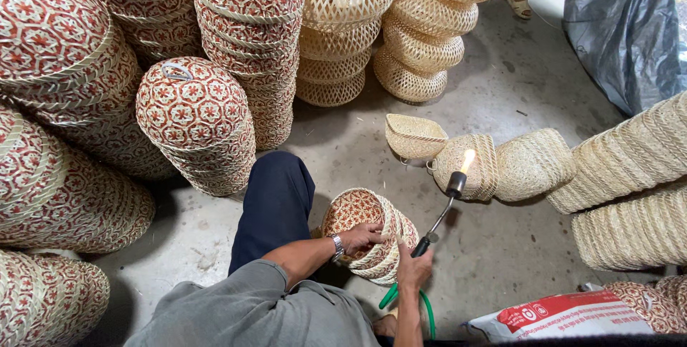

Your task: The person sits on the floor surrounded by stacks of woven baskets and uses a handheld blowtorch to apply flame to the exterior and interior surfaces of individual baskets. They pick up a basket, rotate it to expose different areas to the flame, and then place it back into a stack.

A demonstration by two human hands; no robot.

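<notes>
Basket in hand: a red-and-cream woven basket [368, 236] lies on its side by the person's knee, just above the concrete floor [501, 247], its opening turned up and left.
Left hand: the left hand [363, 238] lies on the basket's rim, fingers curled over it and gripping; a metal watch [337, 247] is on the wrist.
Right hand: the right hand [413, 270] is closed around the handle of a gas torch [438, 222], with a green hose [427, 305] below.
Flame: a small flame [468, 160] burns at the tip, beside the basket, not touching it.
Around: stacks of red patterned baskets [193, 121] on the left, plain straw baskets [533, 164] on the right.
</notes>
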